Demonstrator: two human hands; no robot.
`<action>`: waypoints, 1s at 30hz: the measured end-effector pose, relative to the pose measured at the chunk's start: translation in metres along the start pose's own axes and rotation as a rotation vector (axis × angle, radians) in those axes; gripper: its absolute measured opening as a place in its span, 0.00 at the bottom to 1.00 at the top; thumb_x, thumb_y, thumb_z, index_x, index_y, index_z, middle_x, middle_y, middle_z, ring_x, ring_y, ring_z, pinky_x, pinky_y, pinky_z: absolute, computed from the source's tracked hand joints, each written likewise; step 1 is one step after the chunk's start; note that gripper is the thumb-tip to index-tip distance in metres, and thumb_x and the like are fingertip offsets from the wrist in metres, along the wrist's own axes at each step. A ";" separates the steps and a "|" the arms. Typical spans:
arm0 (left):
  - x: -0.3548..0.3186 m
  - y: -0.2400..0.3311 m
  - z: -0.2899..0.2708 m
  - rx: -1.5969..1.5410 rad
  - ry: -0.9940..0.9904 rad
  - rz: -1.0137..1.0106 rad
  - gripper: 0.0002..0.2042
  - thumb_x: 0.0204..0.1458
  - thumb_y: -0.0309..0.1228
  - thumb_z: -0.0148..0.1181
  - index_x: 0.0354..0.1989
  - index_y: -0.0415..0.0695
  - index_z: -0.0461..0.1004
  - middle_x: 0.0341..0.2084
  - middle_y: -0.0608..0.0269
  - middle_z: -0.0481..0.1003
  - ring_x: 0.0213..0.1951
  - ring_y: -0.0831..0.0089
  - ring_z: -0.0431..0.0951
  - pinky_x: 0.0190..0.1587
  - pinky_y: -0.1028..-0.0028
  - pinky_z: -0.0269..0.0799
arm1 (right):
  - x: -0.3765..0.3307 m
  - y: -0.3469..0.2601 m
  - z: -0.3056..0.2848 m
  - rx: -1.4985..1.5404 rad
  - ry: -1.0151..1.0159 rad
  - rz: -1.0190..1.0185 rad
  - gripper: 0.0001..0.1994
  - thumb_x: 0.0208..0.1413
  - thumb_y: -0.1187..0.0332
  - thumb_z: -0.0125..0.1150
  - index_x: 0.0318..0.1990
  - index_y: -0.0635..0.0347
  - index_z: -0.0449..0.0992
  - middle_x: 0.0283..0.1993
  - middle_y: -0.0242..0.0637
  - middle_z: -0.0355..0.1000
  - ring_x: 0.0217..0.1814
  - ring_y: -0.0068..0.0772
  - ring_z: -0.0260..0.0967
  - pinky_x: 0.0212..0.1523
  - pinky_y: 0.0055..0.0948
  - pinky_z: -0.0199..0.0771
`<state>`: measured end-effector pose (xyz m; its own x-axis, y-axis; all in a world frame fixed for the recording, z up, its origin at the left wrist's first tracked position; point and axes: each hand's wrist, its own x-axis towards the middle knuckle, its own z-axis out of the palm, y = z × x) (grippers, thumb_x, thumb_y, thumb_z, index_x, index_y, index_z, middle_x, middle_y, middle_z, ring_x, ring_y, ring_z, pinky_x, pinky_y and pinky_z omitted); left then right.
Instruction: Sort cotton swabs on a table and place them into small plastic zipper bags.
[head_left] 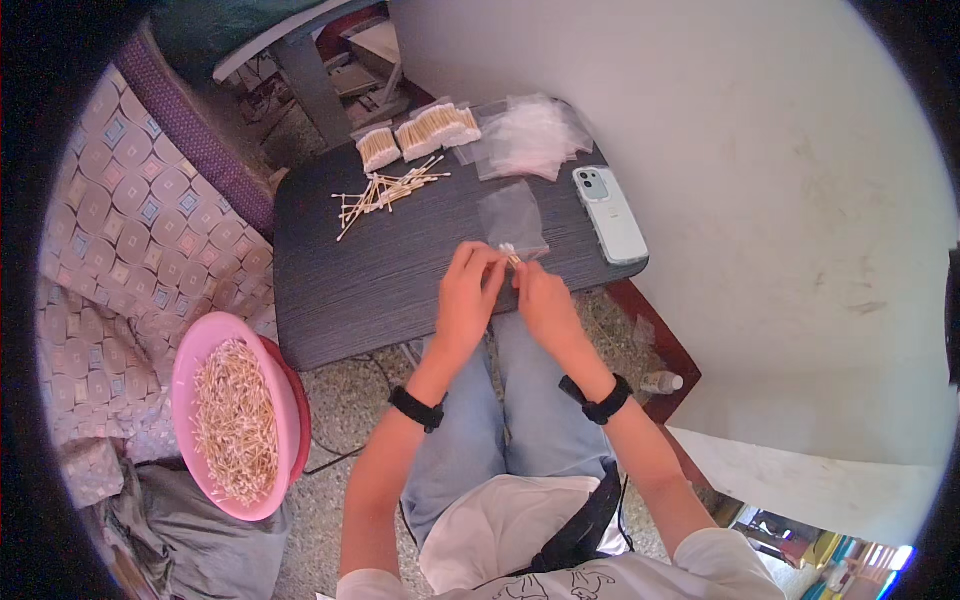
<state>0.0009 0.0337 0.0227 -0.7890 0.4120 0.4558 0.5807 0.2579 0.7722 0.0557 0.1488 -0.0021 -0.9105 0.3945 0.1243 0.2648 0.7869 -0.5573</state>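
Note:
Between the fingertips of my left hand [467, 290] and my right hand [548, 305] is a small bunch of cotton swabs [511, 254], mostly covered by the fingers. Both hands are closed around it at the near side of the dark table [370, 290]. Just beyond the fingers, a clear plastic bag [513, 212] lies flat, its near edge by the swab tips. Farther left is a loose pile of cotton swabs [388, 190]. Behind that pile sit filled swab packs [435, 130]. A stack of clear bags [530, 138] rests at the far right of the table.
A white phone [610, 215] lies at the table's right edge, close to the wall [780, 200]. To the left, a pink basin [182, 400] full of loose swabs stands beside a patterned cloth cover [150, 220]. A small bottle [661, 382] is low on the right.

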 end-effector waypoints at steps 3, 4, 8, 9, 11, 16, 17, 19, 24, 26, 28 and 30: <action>-0.009 0.007 -0.005 -0.026 0.042 0.039 0.04 0.47 0.20 0.58 0.32 0.37 0.71 0.34 0.57 0.71 0.32 0.67 0.75 0.35 0.73 0.71 | -0.003 -0.009 -0.003 0.265 0.020 -0.017 0.15 0.62 0.63 0.39 0.34 0.67 0.67 0.25 0.57 0.71 0.31 0.59 0.71 0.30 0.49 0.69; -0.013 0.008 -0.006 -0.040 0.037 0.054 0.04 0.48 0.20 0.58 0.32 0.37 0.72 0.34 0.57 0.71 0.32 0.67 0.75 0.35 0.73 0.71 | -0.004 -0.014 -0.005 0.355 0.041 0.003 0.16 0.63 0.63 0.39 0.34 0.68 0.67 0.26 0.59 0.70 0.33 0.62 0.70 0.31 0.51 0.67; -0.020 0.006 -0.017 -0.089 -0.067 0.104 0.05 0.49 0.22 0.58 0.34 0.39 0.73 0.35 0.58 0.71 0.34 0.68 0.75 0.32 0.74 0.71 | -0.004 -0.010 -0.005 0.822 -0.156 0.156 0.15 0.63 0.63 0.39 0.32 0.67 0.65 0.27 0.59 0.69 0.32 0.65 0.67 0.31 0.54 0.64; -0.026 0.006 -0.023 -0.086 -0.065 0.104 0.05 0.49 0.22 0.58 0.34 0.39 0.73 0.35 0.58 0.71 0.34 0.68 0.75 0.32 0.74 0.71 | -0.006 -0.009 -0.007 0.741 -0.143 0.058 0.14 0.63 0.63 0.40 0.33 0.66 0.63 0.26 0.58 0.69 0.31 0.64 0.67 0.30 0.54 0.64; -0.029 0.021 -0.037 0.006 -0.055 0.040 0.07 0.49 0.25 0.59 0.36 0.41 0.74 0.36 0.58 0.71 0.40 0.66 0.74 0.39 0.70 0.70 | -0.009 -0.008 -0.018 0.651 -0.119 -0.031 0.13 0.63 0.64 0.40 0.33 0.66 0.62 0.26 0.57 0.69 0.30 0.63 0.67 0.29 0.54 0.64; -0.004 0.044 -0.070 0.343 0.127 0.225 0.09 0.46 0.30 0.60 0.37 0.43 0.74 0.40 0.59 0.73 0.50 0.62 0.68 0.54 0.59 0.59 | -0.017 -0.024 -0.052 0.235 -0.262 -0.348 0.09 0.61 0.65 0.44 0.38 0.64 0.61 0.25 0.57 0.67 0.30 0.59 0.67 0.28 0.48 0.64; -0.001 0.036 -0.078 0.379 -0.049 0.304 0.09 0.47 0.31 0.60 0.36 0.44 0.75 0.38 0.62 0.74 0.48 0.65 0.70 0.54 0.58 0.58 | -0.017 -0.027 -0.057 0.239 -0.265 -0.353 0.09 0.61 0.65 0.44 0.38 0.64 0.61 0.25 0.57 0.67 0.30 0.59 0.67 0.28 0.48 0.64; 0.000 0.030 -0.085 0.413 -0.226 0.382 0.09 0.47 0.33 0.59 0.35 0.45 0.75 0.36 0.65 0.76 0.46 0.68 0.72 0.55 0.57 0.57 | -0.018 -0.031 -0.069 0.118 -0.413 -0.464 0.11 0.61 0.64 0.44 0.39 0.65 0.60 0.24 0.55 0.68 0.30 0.61 0.67 0.28 0.52 0.62; -0.001 0.042 -0.080 0.227 -0.396 0.172 0.06 0.47 0.30 0.60 0.33 0.44 0.75 0.30 0.59 0.77 0.34 0.61 0.76 0.42 0.63 0.69 | -0.008 -0.034 -0.088 0.075 -0.587 -0.482 0.14 0.61 0.61 0.44 0.43 0.65 0.60 0.24 0.55 0.69 0.29 0.61 0.68 0.28 0.54 0.66; -0.006 0.041 -0.076 0.196 -0.391 0.198 0.06 0.47 0.30 0.60 0.33 0.44 0.75 0.30 0.58 0.77 0.34 0.60 0.76 0.38 0.64 0.70 | -0.003 -0.034 -0.087 0.131 -0.659 -0.478 0.15 0.61 0.62 0.44 0.45 0.66 0.60 0.25 0.56 0.69 0.30 0.62 0.68 0.29 0.54 0.66; -0.009 0.038 -0.072 0.162 -0.384 0.224 0.06 0.48 0.30 0.59 0.33 0.43 0.75 0.30 0.57 0.77 0.33 0.59 0.77 0.35 0.65 0.71 | 0.002 -0.036 -0.085 0.246 -0.795 -0.414 0.17 0.60 0.64 0.44 0.51 0.66 0.58 0.37 0.61 0.69 0.42 0.58 0.69 0.40 0.49 0.68; -0.010 0.035 -0.069 0.162 -0.311 0.229 0.07 0.48 0.29 0.59 0.35 0.43 0.75 0.29 0.57 0.77 0.31 0.58 0.77 0.34 0.65 0.72 | 0.000 -0.024 -0.064 0.391 -0.670 -0.475 0.18 0.60 0.66 0.43 0.54 0.66 0.56 0.45 0.58 0.66 0.49 0.54 0.65 0.47 0.44 0.65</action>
<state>0.0157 -0.0216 0.0758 -0.5518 0.7127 0.4330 0.7780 0.2530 0.5750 0.0701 0.1600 0.0638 -0.9226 -0.3851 -0.0228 -0.2012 0.5310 -0.8231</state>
